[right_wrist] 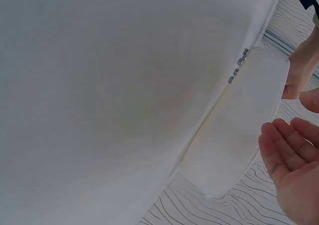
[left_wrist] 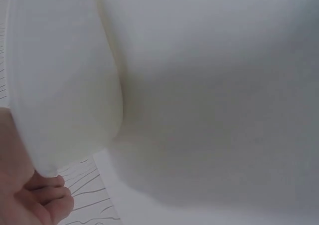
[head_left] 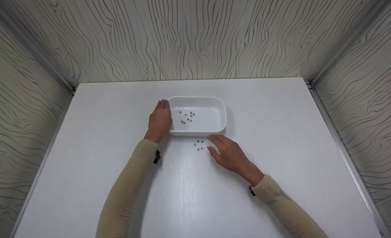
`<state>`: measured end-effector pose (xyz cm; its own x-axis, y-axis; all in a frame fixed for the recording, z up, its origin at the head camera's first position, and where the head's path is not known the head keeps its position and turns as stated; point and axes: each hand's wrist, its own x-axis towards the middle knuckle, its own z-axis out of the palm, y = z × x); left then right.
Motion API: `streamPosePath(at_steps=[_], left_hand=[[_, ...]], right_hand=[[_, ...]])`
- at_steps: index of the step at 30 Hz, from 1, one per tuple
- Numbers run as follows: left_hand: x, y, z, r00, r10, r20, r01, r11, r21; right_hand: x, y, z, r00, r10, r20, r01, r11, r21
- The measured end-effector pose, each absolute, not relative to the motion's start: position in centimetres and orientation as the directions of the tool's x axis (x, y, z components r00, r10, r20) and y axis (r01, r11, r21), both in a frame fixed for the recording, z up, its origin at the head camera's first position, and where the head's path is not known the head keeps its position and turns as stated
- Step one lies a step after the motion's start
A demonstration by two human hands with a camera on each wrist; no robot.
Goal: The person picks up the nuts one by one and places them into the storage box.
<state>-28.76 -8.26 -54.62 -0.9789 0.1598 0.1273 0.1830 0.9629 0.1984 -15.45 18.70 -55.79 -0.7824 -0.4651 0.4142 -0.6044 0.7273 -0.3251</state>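
Left hand (head_left: 159, 121): fingers straight, flat against left wall of white rectangular plastic tray (head_left: 222, 114), frame centre | Right hand (head_left: 230, 153): relaxed, holding nothing, beside small loose metal nuts (head_left: 199, 145) below tray | More nuts in tray (head_left: 187, 117)

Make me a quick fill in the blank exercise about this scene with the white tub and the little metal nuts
1. The left hand rests against the ____ end of the white tub.
2. The loose nuts on the table lie just ____ the tub, on the side nearest the person.
3. The right hand, with relaxed fingers, holds ____.
4. More nuts in the tub lie on its ____.

Missing words: left; outside; nothing; bottom
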Motion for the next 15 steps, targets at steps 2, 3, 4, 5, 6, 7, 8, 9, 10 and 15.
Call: streamPosePath(at_steps=[2,3,4,5,6,7,8,9,10,15], left_hand=[[-28.72,-8.25,-54.43,-0.978,0.165,0.131,0.187,0.966,0.18],[-28.72,-8.24,-54.36,-0.977,0.166,0.131,0.188,0.967,0.171],[-28.71,-8.22,-54.27,-0.977,0.168,0.131,0.188,0.968,0.165],[-28.7,-8.21,-54.19,-0.977,0.17,0.131,0.19,0.969,0.158],[-28.71,-8.19,-54.15,-0.976,0.172,0.13,0.191,0.969,0.155],[-28.7,-8.16,-54.11,-0.976,0.174,0.129,0.193,0.969,0.152],[-28.7,-8.14,-54.08,-0.976,0.176,0.128,0.195,0.969,0.15],[-28.7,-8.1,-54.08,-0.976,0.177,0.127,0.196,0.969,0.151],[-28.69,-8.08,-54.08,-0.975,0.179,0.13,0.197,0.969,0.149],[-28.71,-7.98,-54.31,-0.973,0.178,0.145,0.197,0.972,0.13]], right_hand=[[-15.48,18.64,-55.89,-0.774,-0.483,0.409,-0.617,0.721,-0.316],[-15.51,18.61,-55.93,-0.771,-0.493,0.404,-0.622,0.717,-0.313],[-15.56,18.59,-55.94,-0.767,-0.504,0.397,-0.628,0.714,-0.308],[-15.61,18.56,-55.99,-0.763,-0.516,0.388,-0.634,0.712,-0.301],[-15.66,18.55,-56.05,-0.759,-0.532,0.375,-0.641,0.711,-0.288],[-15.71,18.53,-56.07,-0.753,-0.551,0.36,-0.65,0.709,-0.273],[-15.75,18.52,-56.1,-0.744,-0.574,0.343,-0.662,0.705,-0.255],[-15.78,18.51,-56.1,-0.733,-0.597,0.326,-0.675,0.699,-0.235],[-15.83,18.5,-56.11,-0.721,-0.622,0.305,-0.688,0.694,-0.211],[-16.18,18.31,-56.09,-0.646,-0.735,0.206,-0.76,0.646,-0.077]])
